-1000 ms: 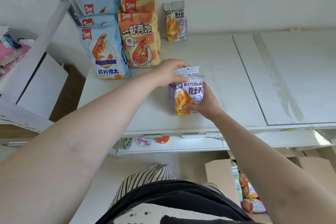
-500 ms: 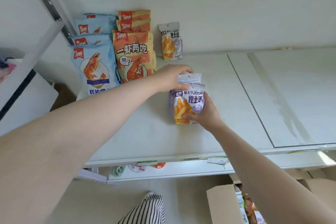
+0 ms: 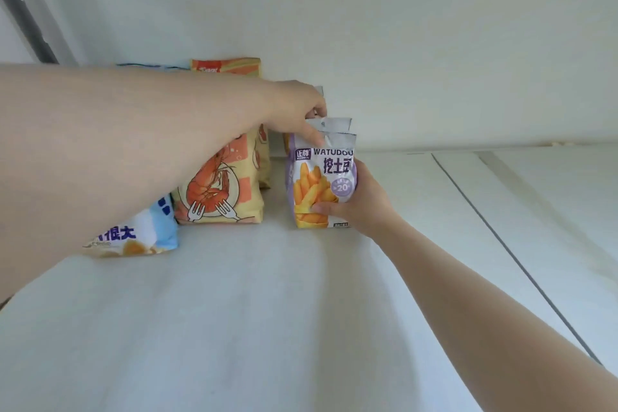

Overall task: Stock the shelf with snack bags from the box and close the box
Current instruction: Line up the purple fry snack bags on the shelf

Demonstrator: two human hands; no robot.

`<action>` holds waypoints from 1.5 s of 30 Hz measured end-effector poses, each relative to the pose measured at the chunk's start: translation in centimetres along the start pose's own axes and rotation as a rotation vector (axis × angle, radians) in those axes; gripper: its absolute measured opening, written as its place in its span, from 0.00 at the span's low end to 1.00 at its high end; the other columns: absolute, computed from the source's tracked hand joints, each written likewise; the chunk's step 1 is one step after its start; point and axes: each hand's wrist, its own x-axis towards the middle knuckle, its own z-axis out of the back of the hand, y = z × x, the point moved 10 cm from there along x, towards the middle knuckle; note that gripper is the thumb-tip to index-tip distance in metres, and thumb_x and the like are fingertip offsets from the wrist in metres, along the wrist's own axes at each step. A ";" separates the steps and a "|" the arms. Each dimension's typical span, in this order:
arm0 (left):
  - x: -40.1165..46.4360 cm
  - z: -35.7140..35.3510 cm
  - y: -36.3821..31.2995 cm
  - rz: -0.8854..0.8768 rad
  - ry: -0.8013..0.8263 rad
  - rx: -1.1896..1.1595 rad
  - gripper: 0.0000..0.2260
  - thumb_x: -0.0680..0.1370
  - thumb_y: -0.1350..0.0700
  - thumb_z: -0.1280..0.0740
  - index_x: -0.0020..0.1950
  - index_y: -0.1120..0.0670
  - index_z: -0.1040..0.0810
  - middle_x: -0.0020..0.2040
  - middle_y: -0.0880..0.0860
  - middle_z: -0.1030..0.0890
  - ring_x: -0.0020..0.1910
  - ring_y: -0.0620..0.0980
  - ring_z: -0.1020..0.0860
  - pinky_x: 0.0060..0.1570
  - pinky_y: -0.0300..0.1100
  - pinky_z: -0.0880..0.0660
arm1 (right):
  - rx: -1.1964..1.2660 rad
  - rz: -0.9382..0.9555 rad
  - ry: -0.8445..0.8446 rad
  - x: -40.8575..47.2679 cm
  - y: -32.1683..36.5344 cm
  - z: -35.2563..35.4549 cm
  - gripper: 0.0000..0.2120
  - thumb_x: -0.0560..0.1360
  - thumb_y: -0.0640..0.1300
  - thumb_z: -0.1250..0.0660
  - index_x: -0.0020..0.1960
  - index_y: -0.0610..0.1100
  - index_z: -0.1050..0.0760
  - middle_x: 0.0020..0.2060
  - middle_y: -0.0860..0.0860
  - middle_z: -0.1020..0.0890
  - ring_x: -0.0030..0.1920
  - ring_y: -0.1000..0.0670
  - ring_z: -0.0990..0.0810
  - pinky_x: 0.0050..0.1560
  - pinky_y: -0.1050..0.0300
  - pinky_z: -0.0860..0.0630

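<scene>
Two purple WATUDOU fries bags (image 3: 319, 184) stand upright, one behind the other, on the white shelf (image 3: 267, 311). My right hand (image 3: 357, 204) grips the lower right side of the front bag. My left hand (image 3: 297, 110) pinches the bags' top seams from above. A third fries bag (image 3: 319, 90) peeks out behind my left hand against the back wall. The box is out of view.
Orange shrimp snack bags (image 3: 220, 191) stand just left of the fries bags, with more behind them. A blue shrimp-chip bag (image 3: 140, 237) sits further left under my left forearm. A seam (image 3: 495, 234) splits the shelf into panels on the right.
Both hands have carried the fries bags further back on the shelf, beside the orange bags. The camera has moved closer and lower, so the box and floor are gone from view.
</scene>
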 end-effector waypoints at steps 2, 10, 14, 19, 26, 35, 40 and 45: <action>1.3 0.3 1.4 0.029 0.016 0.058 0.31 0.72 0.42 0.29 0.71 0.53 0.31 0.63 0.52 0.25 0.51 0.48 0.25 0.47 0.39 0.32 | -0.005 0.026 0.002 2.1 -0.3 -0.5 0.34 0.62 0.39 0.18 0.56 0.59 0.34 0.47 0.66 0.22 0.45 0.68 0.24 0.40 0.76 0.30; 5.3 0.2 5.2 0.080 0.051 0.190 0.37 0.66 0.42 0.24 0.71 0.51 0.34 0.61 0.50 0.24 0.58 0.52 0.26 0.54 0.44 0.29 | 0.053 0.081 -0.041 8.3 -1.7 -2.2 0.35 0.60 0.41 0.17 0.60 0.53 0.31 0.50 0.59 0.19 0.46 0.64 0.22 0.38 0.75 0.29; 7.0 -0.5 6.4 0.087 0.069 0.191 0.36 0.66 0.44 0.23 0.69 0.51 0.35 0.58 0.53 0.20 0.55 0.51 0.24 0.46 0.42 0.30 | 0.111 0.083 0.000 10.0 -2.2 -3.0 0.42 0.61 0.40 0.17 0.68 0.50 0.36 0.51 0.66 0.24 0.47 0.71 0.24 0.46 0.75 0.28; 7.3 -0.4 6.9 0.084 0.023 0.251 0.37 0.66 0.45 0.23 0.70 0.53 0.35 0.62 0.54 0.25 0.55 0.53 0.27 0.50 0.44 0.30 | 0.082 0.075 0.034 11.2 -2.3 -4.0 0.53 0.60 0.46 0.16 0.77 0.49 0.43 0.62 0.60 0.24 0.60 0.59 0.25 0.57 0.63 0.27; 7.6 -0.5 7.3 0.082 0.030 0.291 0.37 0.66 0.44 0.23 0.68 0.54 0.34 0.56 0.56 0.20 0.50 0.52 0.27 0.42 0.43 0.31 | 0.052 0.098 0.106 11.2 -3.0 -4.2 0.59 0.56 0.50 0.15 0.77 0.49 0.45 0.68 0.56 0.27 0.66 0.56 0.25 0.66 0.49 0.26; 7.1 0.3 6.7 0.091 0.014 0.227 0.31 0.68 0.41 0.26 0.65 0.55 0.29 0.54 0.52 0.25 0.50 0.53 0.28 0.45 0.43 0.33 | -0.076 0.079 0.125 11.4 -2.7 -4.0 0.59 0.54 0.55 0.15 0.76 0.51 0.44 0.66 0.58 0.26 0.64 0.54 0.24 0.66 0.48 0.26; 7.0 0.4 6.5 0.079 0.014 0.252 0.31 0.69 0.41 0.27 0.65 0.56 0.29 0.57 0.54 0.24 0.51 0.53 0.27 0.46 0.44 0.33 | -0.082 0.076 0.109 11.3 -2.7 -3.9 0.55 0.59 0.46 0.16 0.76 0.48 0.44 0.66 0.57 0.26 0.63 0.54 0.25 0.66 0.50 0.26; 7.3 0.1 6.8 0.078 0.019 0.259 0.33 0.69 0.40 0.28 0.67 0.58 0.29 0.61 0.57 0.23 0.59 0.58 0.25 0.50 0.45 0.30 | -0.036 0.030 0.087 10.9 -3.2 -3.8 0.58 0.56 0.51 0.15 0.77 0.50 0.44 0.64 0.58 0.24 0.61 0.55 0.22 0.64 0.50 0.24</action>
